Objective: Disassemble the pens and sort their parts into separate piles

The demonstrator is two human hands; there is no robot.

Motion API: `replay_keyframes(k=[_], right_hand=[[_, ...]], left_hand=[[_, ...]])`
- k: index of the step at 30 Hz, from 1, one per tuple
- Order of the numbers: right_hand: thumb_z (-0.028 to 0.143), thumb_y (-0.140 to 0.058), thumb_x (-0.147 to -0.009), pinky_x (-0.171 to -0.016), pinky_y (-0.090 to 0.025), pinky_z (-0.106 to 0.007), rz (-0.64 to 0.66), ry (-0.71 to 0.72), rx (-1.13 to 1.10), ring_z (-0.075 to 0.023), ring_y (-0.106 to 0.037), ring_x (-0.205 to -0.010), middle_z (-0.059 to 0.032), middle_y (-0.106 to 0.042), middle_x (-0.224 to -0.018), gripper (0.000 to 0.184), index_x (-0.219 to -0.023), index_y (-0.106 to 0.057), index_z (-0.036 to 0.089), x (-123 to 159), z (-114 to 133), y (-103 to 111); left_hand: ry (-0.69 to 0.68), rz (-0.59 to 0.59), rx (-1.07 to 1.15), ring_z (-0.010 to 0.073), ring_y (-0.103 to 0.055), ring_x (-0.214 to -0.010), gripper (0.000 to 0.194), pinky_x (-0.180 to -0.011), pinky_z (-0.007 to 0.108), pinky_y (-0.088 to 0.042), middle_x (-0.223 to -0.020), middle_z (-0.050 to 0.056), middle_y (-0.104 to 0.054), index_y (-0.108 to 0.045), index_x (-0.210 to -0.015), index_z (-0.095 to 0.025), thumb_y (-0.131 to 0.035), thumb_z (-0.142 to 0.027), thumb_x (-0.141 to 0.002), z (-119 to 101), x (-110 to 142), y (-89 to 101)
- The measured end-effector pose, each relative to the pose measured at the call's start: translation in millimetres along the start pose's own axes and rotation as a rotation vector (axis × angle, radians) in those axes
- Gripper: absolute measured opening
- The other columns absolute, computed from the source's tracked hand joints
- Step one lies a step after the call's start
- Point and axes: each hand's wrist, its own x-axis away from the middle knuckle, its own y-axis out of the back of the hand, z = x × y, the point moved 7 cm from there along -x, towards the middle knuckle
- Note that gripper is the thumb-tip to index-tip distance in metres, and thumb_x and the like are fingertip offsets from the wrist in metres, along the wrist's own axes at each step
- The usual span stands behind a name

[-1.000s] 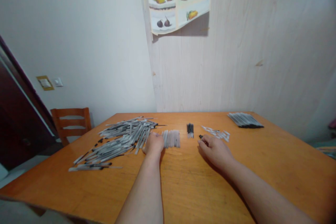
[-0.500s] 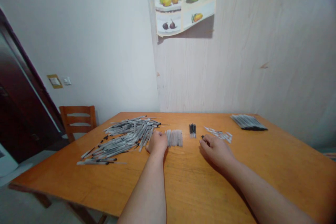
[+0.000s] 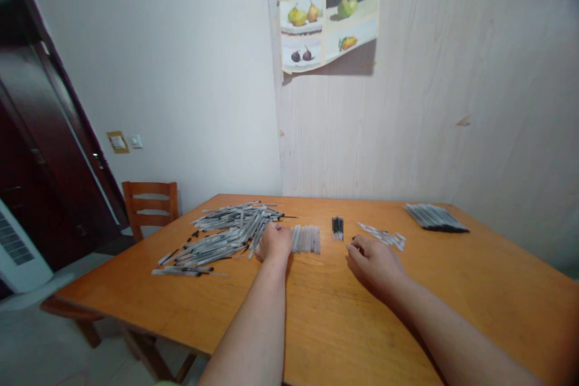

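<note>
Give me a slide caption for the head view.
At a wooden table, the left hand is by a row of pale sticks, the right hand near scattered white pieces.

I see a white paper of painted fruit (image 3: 329,30) on the pale wood-grain wall (image 3: 420,108). An orange-brown wooden chair (image 3: 150,189) and dark-red door (image 3: 54,145) are on my left.
</note>
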Motion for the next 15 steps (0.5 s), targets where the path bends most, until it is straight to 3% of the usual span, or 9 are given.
replay_keyframes(k=[6, 10, 15], right_hand=[[0.036, -0.047, -0.091, -0.056, -0.017, -0.027, -0.001, 0.012, 0.019, -0.0129, -0.045, -0.059, -0.0024, -0.060, -0.065, 0.028, -0.071, -0.057, 0.020, 1, 2, -2], [0.037, -0.047, -0.091, -0.056, -0.016, -0.028, 0.016, 0.015, 0.011, -0.0129, -0.046, -0.059, -0.0026, -0.061, -0.066, 0.028, -0.072, -0.058, 0.019, 0, 1, -5], [0.034, -0.049, -0.089, -0.056, -0.017, -0.028, 0.031, 0.017, 0.010, -0.0137, -0.046, -0.060, -0.0026, -0.060, -0.064, 0.026, -0.071, -0.059, 0.019, 0, 2, -5]], left_hand=[[-0.005, -0.066, -0.112, 0.0339, -0.062, -0.106, 0.023, -0.090, 0.053, -0.041, -0.106, 0.007, -0.072, -0.067, -0.096, -0.032, -0.049, -0.041, -0.085, 16, -9, 37.3], [-0.055, -0.180, -0.213, 0.0348, -0.057, -0.112, 0.027, -0.090, 0.053, -0.041, -0.115, 0.011, -0.067, -0.066, -0.103, -0.029, -0.047, -0.035, -0.085, 30, -16, 62.5], [-0.067, -0.233, -0.299, 0.0343, -0.054, -0.114, 0.031, -0.092, 0.052, -0.040, -0.119, 0.012, -0.064, -0.065, -0.109, -0.027, -0.047, -0.036, -0.085, 46, -23, 73.9]])
